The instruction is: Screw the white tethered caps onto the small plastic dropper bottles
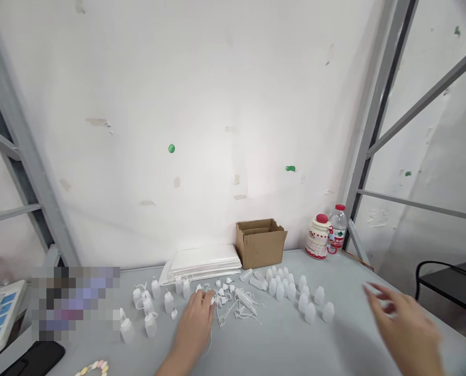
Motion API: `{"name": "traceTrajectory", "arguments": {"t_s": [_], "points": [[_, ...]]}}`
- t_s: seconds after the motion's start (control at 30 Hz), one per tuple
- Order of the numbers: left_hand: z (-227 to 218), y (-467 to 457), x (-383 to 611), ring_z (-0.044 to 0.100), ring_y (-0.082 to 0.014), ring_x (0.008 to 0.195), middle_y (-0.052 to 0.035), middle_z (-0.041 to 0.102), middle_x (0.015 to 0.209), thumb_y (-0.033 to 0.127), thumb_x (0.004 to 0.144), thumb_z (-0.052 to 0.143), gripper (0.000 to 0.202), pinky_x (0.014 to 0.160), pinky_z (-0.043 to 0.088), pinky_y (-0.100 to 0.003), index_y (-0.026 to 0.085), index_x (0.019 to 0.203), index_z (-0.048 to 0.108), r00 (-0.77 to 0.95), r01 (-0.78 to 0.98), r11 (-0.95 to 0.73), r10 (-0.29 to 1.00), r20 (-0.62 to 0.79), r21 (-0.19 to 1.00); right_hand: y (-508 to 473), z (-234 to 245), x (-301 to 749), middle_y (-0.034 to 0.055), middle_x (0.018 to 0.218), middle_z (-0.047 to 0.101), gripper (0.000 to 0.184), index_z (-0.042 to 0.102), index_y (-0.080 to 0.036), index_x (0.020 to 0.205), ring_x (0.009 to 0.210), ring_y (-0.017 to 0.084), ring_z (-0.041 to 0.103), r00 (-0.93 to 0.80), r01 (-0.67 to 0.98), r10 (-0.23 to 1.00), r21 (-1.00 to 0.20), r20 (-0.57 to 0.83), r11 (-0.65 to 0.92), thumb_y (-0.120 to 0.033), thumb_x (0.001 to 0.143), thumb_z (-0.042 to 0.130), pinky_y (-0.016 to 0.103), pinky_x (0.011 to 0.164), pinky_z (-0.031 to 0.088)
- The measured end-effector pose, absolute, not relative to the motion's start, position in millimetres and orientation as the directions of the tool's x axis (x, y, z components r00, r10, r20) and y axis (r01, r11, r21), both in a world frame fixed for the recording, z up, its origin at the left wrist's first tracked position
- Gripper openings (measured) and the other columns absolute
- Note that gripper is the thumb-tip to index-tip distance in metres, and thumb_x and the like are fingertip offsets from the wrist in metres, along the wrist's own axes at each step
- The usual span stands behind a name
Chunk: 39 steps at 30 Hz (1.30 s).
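Two hands — left [195,318] on caps [225,297] (uncountable), right [407,326] hovering.

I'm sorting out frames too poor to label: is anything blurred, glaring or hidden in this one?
Head view: the right hand is smeared by motion blur; the left hand among the small white bottles is sharper. A bright patch washes out the wall above the cardboard box. A pixelated block masks the table's left.

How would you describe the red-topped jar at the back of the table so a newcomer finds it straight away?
Start at the brown cardboard box standing against the white wall at the back of the grey table. Look to its right, near the grey metal frame: the jar stands there, touching a clear water bottle. Unlike the plain white little bottles in front, it is wide, with a round red top and red patterning.
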<state>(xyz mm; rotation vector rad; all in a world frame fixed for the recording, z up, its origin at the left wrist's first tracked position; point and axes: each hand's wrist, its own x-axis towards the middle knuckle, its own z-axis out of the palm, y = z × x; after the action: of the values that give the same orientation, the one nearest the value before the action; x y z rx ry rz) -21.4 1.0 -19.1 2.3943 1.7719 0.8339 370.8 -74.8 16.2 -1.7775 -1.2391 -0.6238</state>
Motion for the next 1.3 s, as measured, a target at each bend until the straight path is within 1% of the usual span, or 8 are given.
{"name": "traceTrajectory", "arguments": {"t_s": [0.1,0.2,0.4,0.63,0.83,1.03,1.17,1.3], "points": [[-26.3,4.5,-20.6,0.053,-0.0202,0.087,-0.0052,0.056,0.094,0.004,0.079,0.033,0.042,0.074,0.043,-0.032,0.025,0.109,0.052,0.335,0.875,-0.451,0.827,0.452,0.177,-34.6,43.2,292.6,0.0054,0.075,0.062,0.029,0.060,-0.018,0.090,0.056,0.017,0.056,0.187,0.898,0.742,-0.418,0.644,0.137,-0.038,0.082,0.040,0.032,0.061,0.043],[-29.3,7.3,-19.1,0.053,-0.0197,0.084,-0.0044,0.056,0.092,-0.001,0.076,0.034,0.042,0.070,0.043,-0.031,0.025,0.101,0.056,0.372,0.883,-0.459,0.810,0.454,0.095,-8.9,41.4,225.0,0.0032,0.079,0.064,0.017,0.062,-0.021,0.083,0.062,0.016,0.059,-0.094,0.877,0.914,-0.401,0.395,0.264,-0.026,0.079,0.046,0.028,0.061,0.043],[-26.5,10.6,-21.5,0.053,-0.0204,0.083,-0.0050,0.055,0.089,0.000,0.075,0.037,0.031,0.068,0.044,-0.031,0.020,0.085,0.058,0.335,0.909,-0.407,0.842,0.422,0.091,13.5,5.6,166.0,0.0119,0.089,0.064,0.017,0.065,-0.014,0.081,0.085,0.027,0.058,-0.228,0.951,0.928,-0.139,0.294,0.277,-0.010,0.070,0.052,0.034,0.071,0.041],[-30.7,6.8,-18.9,0.054,-0.0195,0.082,-0.0053,0.057,0.088,0.001,0.078,0.035,0.032,0.070,0.045,-0.032,0.020,0.089,0.058,0.296,0.895,-0.418,0.818,0.494,0.155,11.0,-5.0,168.3,0.0097,0.086,0.063,0.014,0.062,-0.016,0.079,0.083,0.026,0.055,-0.161,0.942,0.911,-0.217,0.379,0.256,-0.014,0.076,0.049,0.034,0.073,0.039],[-28.9,2.3,-16.5,0.053,-0.0197,0.087,-0.0055,0.058,0.094,-0.004,0.074,0.031,0.050,0.071,0.045,-0.031,0.025,0.108,0.054,0.329,0.897,-0.426,0.819,0.470,0.114,7.9,0.2,168.3,0.0074,0.084,0.066,0.012,0.060,-0.017,0.083,0.084,0.024,0.058,-0.110,0.930,0.897,-0.273,0.429,0.244,-0.015,0.080,0.048,0.032,0.074,0.037],[-27.0,8.8,-12.9,0.053,-0.0204,0.085,-0.0053,0.059,0.092,-0.002,0.073,0.037,0.041,0.071,0.046,-0.033,0.023,0.094,0.061,0.393,0.882,-0.468,0.802,0.450,0.063,9.9,-6.6,166.2,0.0051,0.083,0.068,0.014,0.059,-0.017,0.087,0.072,0.020,0.061,-0.079,0.878,0.893,-0.393,0.443,0.272,-0.021,0.083,0.046,0.031,0.072,0.037],[-24.8,8.9,-11.6,0.054,-0.0203,0.082,-0.0051,0.060,0.086,0.001,0.075,0.037,0.031,0.070,0.045,-0.035,0.020,0.077,0.061,0.320,0.864,-0.462,0.811,0.489,0.202,8.5,-10.3,160.8,0.0036,0.081,0.068,0.016,0.060,-0.018,0.087,0.068,0.018,0.059,-0.051,0.805,0.905,-0.519,0.422,0.287,-0.027,0.084,0.047,0.030,0.071,0.039],[-16.6,5.5,-14.1,0.055,-0.0199,0.083,-0.0038,0.062,0.081,0.016,0.078,0.043,0.017,0.076,0.043,-0.035,0.020,0.073,0.058,0.147,0.706,-0.398,0.891,0.430,0.585,4.5,-11.3,155.0,0.0043,0.081,0.067,0.020,0.061,-0.018,0.089,0.069,0.018,0.058,-0.042,0.737,0.903,-0.597,0.428,0.317,-0.031,0.083,0.047,0.030,0.071,0.041]]}}
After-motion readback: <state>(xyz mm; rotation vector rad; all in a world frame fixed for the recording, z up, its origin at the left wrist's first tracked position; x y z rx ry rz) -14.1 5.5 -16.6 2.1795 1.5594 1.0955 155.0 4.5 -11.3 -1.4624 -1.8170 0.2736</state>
